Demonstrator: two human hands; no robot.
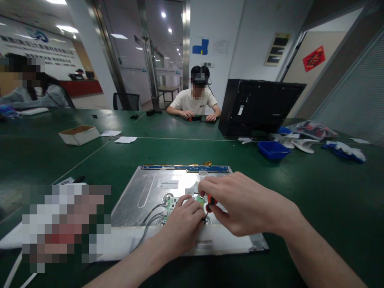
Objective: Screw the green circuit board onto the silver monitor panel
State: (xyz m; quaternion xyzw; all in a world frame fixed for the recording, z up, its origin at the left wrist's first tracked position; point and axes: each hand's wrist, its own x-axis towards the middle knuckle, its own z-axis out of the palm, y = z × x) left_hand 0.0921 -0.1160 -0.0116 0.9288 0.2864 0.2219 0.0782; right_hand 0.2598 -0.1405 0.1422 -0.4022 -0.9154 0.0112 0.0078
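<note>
A flat metal-backed display panel (pixel 129 206) lies on the table before me, with a blue circuit strip (pixel 207 169) along its far edge. On its middle sits a small green circuit board (pixel 171 203), with grey cables (pixel 147 230) running off its left side. My left hand (pixel 186 216) bends over this board, its fingers close together and pressed on it; the thumb is hidden. Pinched in my right hand (pixel 237 204) is a red and black screwdriver (pixel 211 203), pointing down at the board's right side. Its tip is close to my left fingers.
A black monitor (pixel 261 108) stands at the back right, near a blue tray (pixel 273 150) and white-and-blue gloves (pixel 345 151). Back left are an open box (pixel 79 135) and papers (pixel 126 139). A person (pixel 195 96) sits opposite, another at far left. A blurred-out item lies left of the panel.
</note>
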